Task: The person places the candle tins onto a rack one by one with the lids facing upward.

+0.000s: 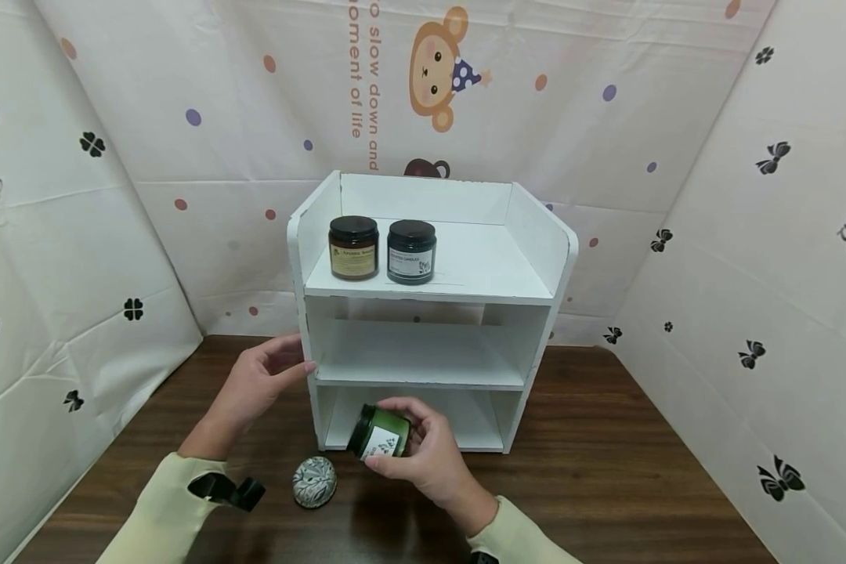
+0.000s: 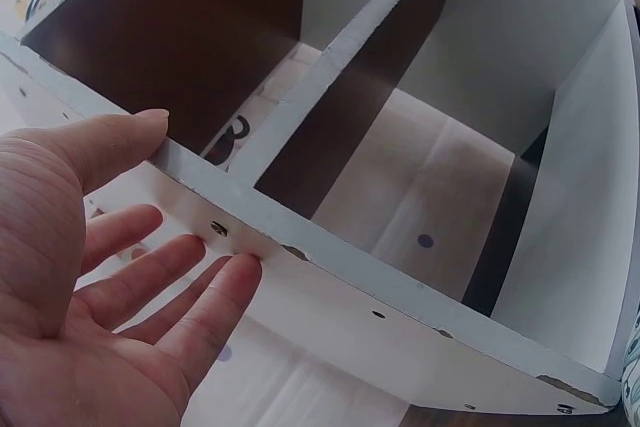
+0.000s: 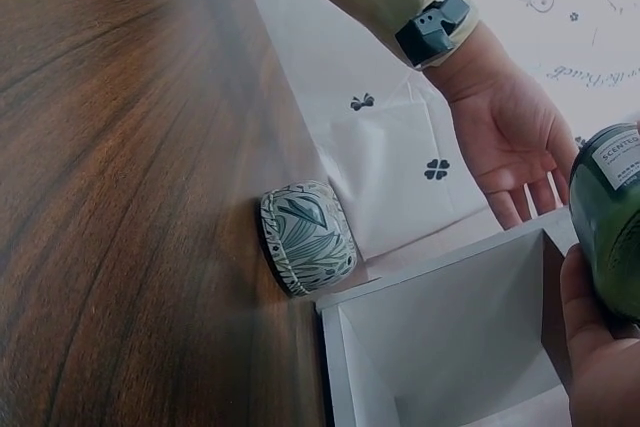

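In the head view my right hand [image 1: 433, 458] grips a green glass candle jar [image 1: 388, 433] with a black lid and white label. The jar is tilted on its side, lid to the left, in front of the bottom compartment of a white shelf [image 1: 423, 376]. My left hand [image 1: 257, 384] is at the shelf's left side panel, thumb on its front edge and fingers along the outer face, as the left wrist view shows. A round tin with a leaf pattern [image 1: 315, 482] stands on the table between my hands.
An amber jar [image 1: 354, 260] and a dark grey jar [image 1: 412, 265], both black-lidded, stand on the shelf's top level toward the left. Brown wooden table [image 1: 606, 454] lies under everything. Printed white cloth [image 1: 218, 94] hangs behind and along both sides.
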A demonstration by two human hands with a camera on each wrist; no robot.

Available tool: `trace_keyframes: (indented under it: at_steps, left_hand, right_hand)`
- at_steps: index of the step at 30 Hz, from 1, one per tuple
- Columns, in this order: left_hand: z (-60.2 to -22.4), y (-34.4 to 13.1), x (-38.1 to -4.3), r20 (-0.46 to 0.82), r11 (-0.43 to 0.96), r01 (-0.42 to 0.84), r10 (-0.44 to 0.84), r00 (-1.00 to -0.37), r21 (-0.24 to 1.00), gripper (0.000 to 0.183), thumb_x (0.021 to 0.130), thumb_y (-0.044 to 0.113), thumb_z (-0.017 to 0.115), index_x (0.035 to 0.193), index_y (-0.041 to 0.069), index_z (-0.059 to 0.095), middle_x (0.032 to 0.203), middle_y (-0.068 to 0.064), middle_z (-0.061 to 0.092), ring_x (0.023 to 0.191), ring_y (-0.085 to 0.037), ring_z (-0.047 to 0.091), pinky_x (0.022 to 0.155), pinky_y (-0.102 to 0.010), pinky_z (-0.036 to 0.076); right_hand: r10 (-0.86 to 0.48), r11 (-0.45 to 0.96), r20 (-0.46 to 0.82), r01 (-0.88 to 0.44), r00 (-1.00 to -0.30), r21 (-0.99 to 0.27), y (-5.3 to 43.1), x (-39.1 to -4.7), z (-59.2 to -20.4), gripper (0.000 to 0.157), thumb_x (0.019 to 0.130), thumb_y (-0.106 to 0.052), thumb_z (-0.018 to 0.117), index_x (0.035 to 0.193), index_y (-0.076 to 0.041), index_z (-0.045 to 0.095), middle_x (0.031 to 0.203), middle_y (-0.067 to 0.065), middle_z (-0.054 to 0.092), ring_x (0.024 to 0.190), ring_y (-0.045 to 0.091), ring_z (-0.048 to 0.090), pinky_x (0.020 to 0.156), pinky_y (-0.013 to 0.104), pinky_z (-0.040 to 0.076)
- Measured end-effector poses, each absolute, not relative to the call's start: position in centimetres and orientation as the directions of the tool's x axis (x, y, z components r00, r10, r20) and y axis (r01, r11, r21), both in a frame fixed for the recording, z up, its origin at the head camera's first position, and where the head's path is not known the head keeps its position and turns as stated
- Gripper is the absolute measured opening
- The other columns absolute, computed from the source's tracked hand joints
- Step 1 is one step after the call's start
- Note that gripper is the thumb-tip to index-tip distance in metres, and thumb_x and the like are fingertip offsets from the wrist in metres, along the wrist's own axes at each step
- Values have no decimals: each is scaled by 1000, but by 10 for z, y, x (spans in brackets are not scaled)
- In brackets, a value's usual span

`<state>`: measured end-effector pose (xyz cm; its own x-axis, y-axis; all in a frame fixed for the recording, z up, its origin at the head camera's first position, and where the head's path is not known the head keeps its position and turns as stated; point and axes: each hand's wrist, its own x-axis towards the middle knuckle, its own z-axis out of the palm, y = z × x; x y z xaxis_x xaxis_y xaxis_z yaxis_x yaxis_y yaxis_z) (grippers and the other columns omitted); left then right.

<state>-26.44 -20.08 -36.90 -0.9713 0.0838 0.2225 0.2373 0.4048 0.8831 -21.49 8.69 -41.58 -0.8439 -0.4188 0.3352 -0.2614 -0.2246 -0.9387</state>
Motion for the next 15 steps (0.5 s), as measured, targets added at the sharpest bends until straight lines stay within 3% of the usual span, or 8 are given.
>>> trace_keyframes:
  at_steps: [15]
  left_hand:
    - [-367,-200,-263,218,408,234,85,-972,882,62,94,45,73,146,15,56,140,-12,63,126,-32,60,97,-41,54]
  right_hand:
    - [-416,-237,345,-266,-841,-934,88,-217,-416,64,75,2,85,132,1,57,124,11,68,106,16,68,83,31,61]
